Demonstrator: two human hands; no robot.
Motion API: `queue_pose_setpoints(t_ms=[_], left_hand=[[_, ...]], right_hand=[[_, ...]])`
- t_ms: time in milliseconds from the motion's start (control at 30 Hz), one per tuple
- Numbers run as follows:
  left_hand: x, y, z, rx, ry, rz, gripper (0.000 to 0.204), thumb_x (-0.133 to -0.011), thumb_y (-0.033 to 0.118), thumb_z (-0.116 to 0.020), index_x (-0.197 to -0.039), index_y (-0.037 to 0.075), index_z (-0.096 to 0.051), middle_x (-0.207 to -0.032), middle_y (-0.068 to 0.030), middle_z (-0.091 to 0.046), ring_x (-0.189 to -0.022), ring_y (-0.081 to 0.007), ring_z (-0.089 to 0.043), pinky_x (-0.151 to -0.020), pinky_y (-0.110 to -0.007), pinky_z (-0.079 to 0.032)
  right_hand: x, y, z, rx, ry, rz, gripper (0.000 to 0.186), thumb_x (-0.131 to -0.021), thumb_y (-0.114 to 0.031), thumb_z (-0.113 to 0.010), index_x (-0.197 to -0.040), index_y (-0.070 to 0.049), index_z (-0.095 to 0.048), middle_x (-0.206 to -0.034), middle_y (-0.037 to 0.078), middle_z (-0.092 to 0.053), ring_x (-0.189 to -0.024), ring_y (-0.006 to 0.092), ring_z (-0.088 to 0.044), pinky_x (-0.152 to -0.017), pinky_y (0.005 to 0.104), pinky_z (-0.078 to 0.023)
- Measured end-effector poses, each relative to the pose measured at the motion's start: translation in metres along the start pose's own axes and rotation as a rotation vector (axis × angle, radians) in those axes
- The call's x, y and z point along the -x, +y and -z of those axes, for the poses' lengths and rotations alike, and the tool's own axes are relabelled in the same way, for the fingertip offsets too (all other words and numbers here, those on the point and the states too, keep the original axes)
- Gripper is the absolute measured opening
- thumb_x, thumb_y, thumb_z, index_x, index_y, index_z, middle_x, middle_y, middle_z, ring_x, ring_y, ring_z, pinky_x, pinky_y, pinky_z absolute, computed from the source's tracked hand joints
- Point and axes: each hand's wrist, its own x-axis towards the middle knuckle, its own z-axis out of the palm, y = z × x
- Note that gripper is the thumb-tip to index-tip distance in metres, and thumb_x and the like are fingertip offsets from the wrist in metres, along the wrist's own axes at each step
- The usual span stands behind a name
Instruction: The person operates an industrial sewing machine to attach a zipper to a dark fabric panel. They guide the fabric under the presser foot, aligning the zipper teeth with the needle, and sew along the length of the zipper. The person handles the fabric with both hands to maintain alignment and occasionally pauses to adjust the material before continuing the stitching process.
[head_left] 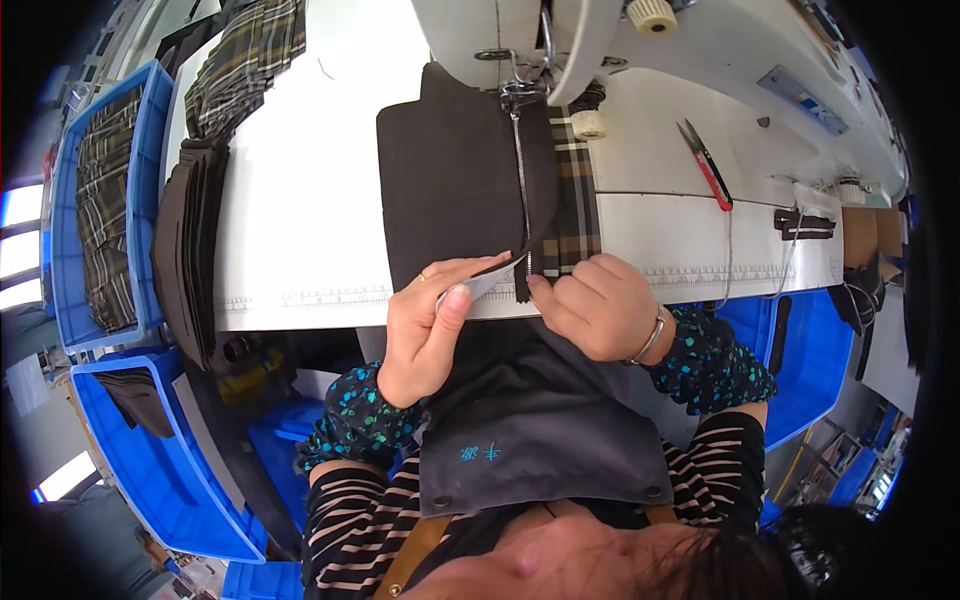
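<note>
A dark brown fabric panel (450, 180) lies on the white sewing table, its far end under the presser foot (522, 95) of a sewing machine. A metal zipper (521, 180) runs along it from the foot toward me. Beneath its right side shows plaid cloth (575, 210). My left hand (430, 325) grips the panel's near edge between thumb and fingers, folding it up so a pale underside shows. At the zipper's near end my right hand (595, 305) has its fingers curled, with thumb and forefinger against the zipper tape and cloth.
Red-handled thread snips (708, 165) lie right of the machine, with spare zippers (804, 224) farther right. Stacked dark panels (190, 250) and plaid pieces (245, 70) hang or lie at the table's left. Blue bins (66, 300) flank the table, and a ruler strip (690, 275) lines its front edge.
</note>
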Motion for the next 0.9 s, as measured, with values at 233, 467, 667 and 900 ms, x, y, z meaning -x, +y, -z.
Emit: queue_pose_setpoints(t_ms=[233, 467, 667, 900], left_hand=[[-0.004, 0.001, 0.0, -0.051, -0.02, -0.048, 0.042, -0.113, 0.023, -0.046, -0.129, -0.006, -0.071, -0.128, -0.0202, -0.075, -0.116, -0.0323, -0.069, -0.106, -0.04, -0.05], [0.0, 0.008, -0.013, -0.61, -0.093, -0.332, 0.059, -0.071, 0.012, -0.081, -0.129, 0.012, -0.075, -0.133, -0.0107, -0.065, -0.119, -0.0326, -0.064, -0.105, -0.049, -0.051], [0.012, 0.007, -0.026, -0.861, -0.074, -0.353, 0.054, -0.071, 0.01, -0.08, -0.125, 0.013, -0.078, -0.119, -0.0038, -0.065, -0.113, -0.0244, -0.062, -0.109, -0.053, -0.045], [0.011, 0.007, -0.027, -0.894, -0.061, -0.369, 0.052, -0.07, 0.007, -0.08, -0.122, 0.013, -0.079, -0.114, -0.0009, -0.066, -0.112, -0.0224, -0.062, -0.11, -0.051, -0.044]], right_hand=[[0.008, 0.001, 0.0, 0.01, 0.027, -0.026, 0.03, -0.074, -0.012, -0.071, -0.101, 0.001, -0.076, -0.076, -0.002, -0.05, -0.067, 0.0142, -0.05, -0.057, 0.0295, -0.039], [0.016, -0.003, 0.005, -0.092, -0.062, -0.034, 0.014, -0.068, -0.017, -0.075, -0.078, -0.008, -0.071, -0.075, -0.001, -0.05, -0.069, 0.0172, -0.052, -0.061, 0.0311, -0.042], [0.026, -0.005, 0.0, -0.065, -0.013, -0.003, 0.017, -0.064, -0.02, -0.078, -0.071, -0.012, -0.065, -0.076, -0.001, -0.054, -0.07, 0.0181, -0.053, -0.067, 0.0333, -0.045], [0.029, -0.005, -0.007, -0.024, 0.056, 0.02, 0.016, -0.066, -0.019, -0.078, -0.07, -0.013, -0.065, -0.075, -0.001, -0.053, -0.068, 0.0173, -0.052, -0.065, 0.0324, -0.045]])
